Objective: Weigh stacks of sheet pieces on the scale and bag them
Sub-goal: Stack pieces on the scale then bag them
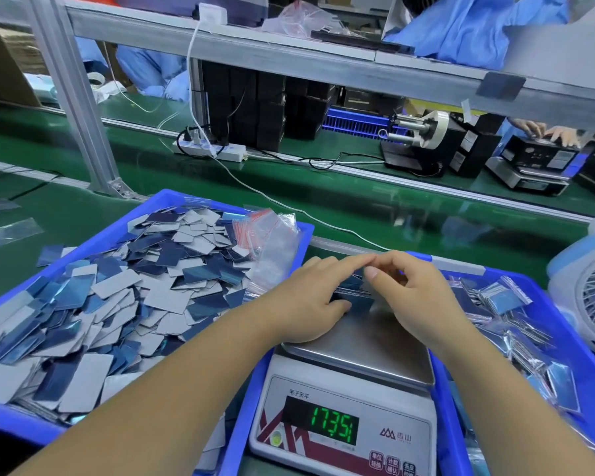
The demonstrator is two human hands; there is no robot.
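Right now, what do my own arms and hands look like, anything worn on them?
Both are bare. The left hand and right hand wear no gloves, rings or watch, and no sleeves show on either forearm up to the frame edge. Nails are short and unpainted where they show.

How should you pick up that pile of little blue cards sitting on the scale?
Pinch the stack by its two short ends, one hand from the left, the other hand from the right. It lies flat on the scale's steel pan, thin and loose, so squeezing the ends probably keeps the pieces squared together.
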